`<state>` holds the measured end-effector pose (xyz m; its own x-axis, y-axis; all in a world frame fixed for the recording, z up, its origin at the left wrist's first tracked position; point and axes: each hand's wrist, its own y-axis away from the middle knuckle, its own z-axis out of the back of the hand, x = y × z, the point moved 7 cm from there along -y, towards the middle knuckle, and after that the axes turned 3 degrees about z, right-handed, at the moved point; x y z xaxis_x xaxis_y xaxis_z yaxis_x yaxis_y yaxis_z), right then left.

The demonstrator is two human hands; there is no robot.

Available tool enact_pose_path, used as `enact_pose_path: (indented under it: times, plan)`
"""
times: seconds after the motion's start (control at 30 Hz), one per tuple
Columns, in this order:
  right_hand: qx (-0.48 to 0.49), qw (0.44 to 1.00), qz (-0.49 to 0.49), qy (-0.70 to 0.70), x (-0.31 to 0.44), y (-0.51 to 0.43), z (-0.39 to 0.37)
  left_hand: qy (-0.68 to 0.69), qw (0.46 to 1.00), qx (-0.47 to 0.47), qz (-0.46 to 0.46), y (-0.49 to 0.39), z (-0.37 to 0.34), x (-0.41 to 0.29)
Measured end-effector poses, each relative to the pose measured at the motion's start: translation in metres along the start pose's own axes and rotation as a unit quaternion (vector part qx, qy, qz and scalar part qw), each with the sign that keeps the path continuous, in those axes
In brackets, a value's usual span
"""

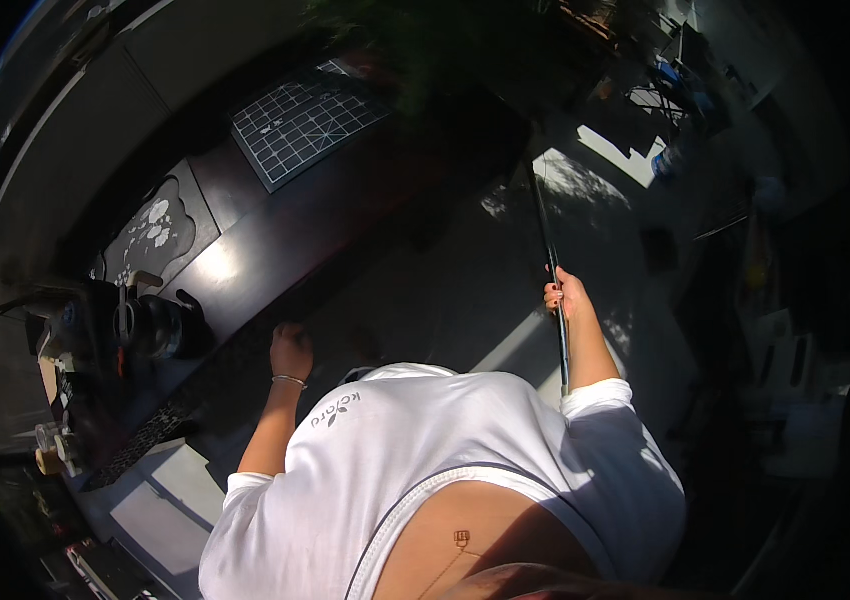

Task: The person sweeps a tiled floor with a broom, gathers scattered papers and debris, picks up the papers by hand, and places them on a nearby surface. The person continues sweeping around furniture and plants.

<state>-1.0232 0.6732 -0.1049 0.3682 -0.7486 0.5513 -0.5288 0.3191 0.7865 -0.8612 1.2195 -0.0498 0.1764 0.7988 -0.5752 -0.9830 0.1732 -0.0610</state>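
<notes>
My right hand (569,292) is wrapped around a long, thin dark pole (543,214). The pole runs from beside my right sleeve towards the shaded area at the top, where its far end is lost in the dark. My left hand (291,346), with a bracelet at the wrist, hangs in shadow close to the edge of a dark polished table (305,232). Its fingers look curled in, and no object shows in it.
On the table lie a dark mat with a white grid (305,124) and a dark floral-patterned tray or mat (151,225). A dark pot with a handle (159,322) stands near the table's edge. White sheets or boxes (170,487) are at lower left. Sunlit patches (582,180) mark the floor.
</notes>
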Motion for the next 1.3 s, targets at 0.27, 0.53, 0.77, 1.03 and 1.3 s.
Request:
enact_pose_path:
  times: [0.27, 0.53, 0.77, 1.03, 1.3]
  plan:
    - [-0.285, 0.921, 0.124, 0.232, -0.018, 0.103, 0.156, 0.024, 0.999, -0.018, -0.011, -0.012, 0.001, -0.023]
    - [-0.145, 0.885, 0.164, 0.411, -0.117, 0.287, 0.209, 0.029, 1.000, -0.001, 0.001, 0.002, -0.018, -0.041]
    - [0.029, 0.859, 0.207, 0.467, -0.066, 0.214, 0.024, 0.075, 0.996, 0.008, -0.052, -0.013, -0.025, -0.063]
    - [0.065, 0.437, 0.469, 0.764, 0.085, 0.201, -0.359, 0.091, 0.990, -0.052, -0.096, -0.034, 0.006, -0.043]
    - [0.131, 0.084, 0.494, 0.855, 0.143, 0.220, -0.700, 0.077, 0.992, -0.086, 0.053, -0.085, 0.031, 0.038]
